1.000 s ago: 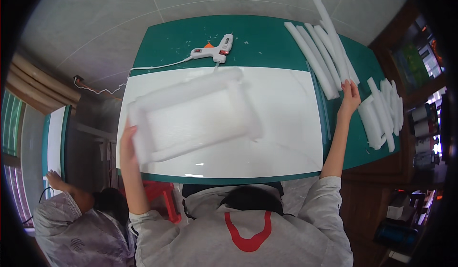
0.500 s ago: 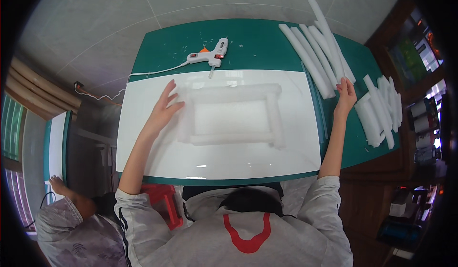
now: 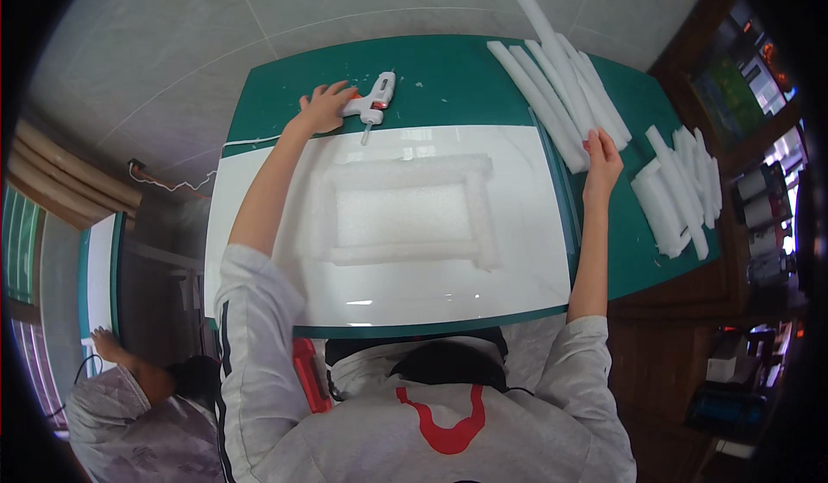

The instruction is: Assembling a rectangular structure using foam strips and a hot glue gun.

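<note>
My left hand (image 3: pixel 326 109) reaches over the handle end of a white hot glue gun (image 3: pixel 377 102), fingers apart and not visibly closed round it. The gun lies on the green mat (image 3: pixel 448 78), a glue stick poking out of it. With pinched fingers my right hand (image 3: pixel 605 160) holds the near end of a long white foam strip (image 3: pixel 539 19), which slants up past the mat's far edge. Between my arms, a rectangular frame of white foam strips (image 3: pixel 477 216) surrounds a foam sheet (image 3: pixel 401 213) on a glossy white board (image 3: pixel 259 289).
Several long foam strips (image 3: pixel 536 95) lie at the far right, under the held one. Shorter foam pieces (image 3: pixel 664 203) are piled nearer the right edge. A cord (image 3: pixel 250 142) runs left from the gun. Another person's hand (image 3: pixel 108 343) rests by a second table at left.
My left hand has moved from beside the foam frame, away from me, to the glue gun's handle. My right hand keeps holding the foam strip. The view has shifted slightly.
</note>
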Demonstrator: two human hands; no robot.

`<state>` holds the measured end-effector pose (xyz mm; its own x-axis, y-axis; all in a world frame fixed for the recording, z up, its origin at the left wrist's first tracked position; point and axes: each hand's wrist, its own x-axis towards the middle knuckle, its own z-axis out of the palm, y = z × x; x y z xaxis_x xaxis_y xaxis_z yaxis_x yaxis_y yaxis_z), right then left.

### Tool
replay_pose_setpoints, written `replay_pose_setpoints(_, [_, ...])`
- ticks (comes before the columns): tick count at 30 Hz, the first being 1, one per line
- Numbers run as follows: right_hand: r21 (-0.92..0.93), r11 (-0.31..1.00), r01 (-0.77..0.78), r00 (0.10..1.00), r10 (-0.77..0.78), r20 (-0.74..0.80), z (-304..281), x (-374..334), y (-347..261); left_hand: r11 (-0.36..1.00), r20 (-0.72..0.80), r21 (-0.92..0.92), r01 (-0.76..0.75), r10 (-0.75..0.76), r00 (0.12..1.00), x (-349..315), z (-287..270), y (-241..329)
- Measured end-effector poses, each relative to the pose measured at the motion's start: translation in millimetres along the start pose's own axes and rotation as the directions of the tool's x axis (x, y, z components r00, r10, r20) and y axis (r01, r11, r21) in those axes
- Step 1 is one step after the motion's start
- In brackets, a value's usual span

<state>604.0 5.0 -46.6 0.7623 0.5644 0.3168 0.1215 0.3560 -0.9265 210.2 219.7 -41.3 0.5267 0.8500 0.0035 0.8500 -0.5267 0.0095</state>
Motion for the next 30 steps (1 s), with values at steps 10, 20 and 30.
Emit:
replay_pose_setpoints(10, [-0.027, 1.000, -0.003, 1.000, 0.003, -0.001, -2, 0, -3, 0.979, 0.049, -0.171, -0.109, 0.119, 0.992, 23, -17, -4])
replay_pose_setpoints(20, [0.154, 0.986, -0.065, 0.997, 0.069, -0.016, -4, 0, 2, 0.615, -0.203, -0.787, 0.049, -0.333, 0.921, -99, -98, -34])
replay_pose_setpoints(30, [0.112, 0.984, -0.137, 0.990, 0.131, 0.059, 5, -3, 12, 0.851, -0.335, -0.515, -0.103, -0.089, 0.938, -273, -73, -7])
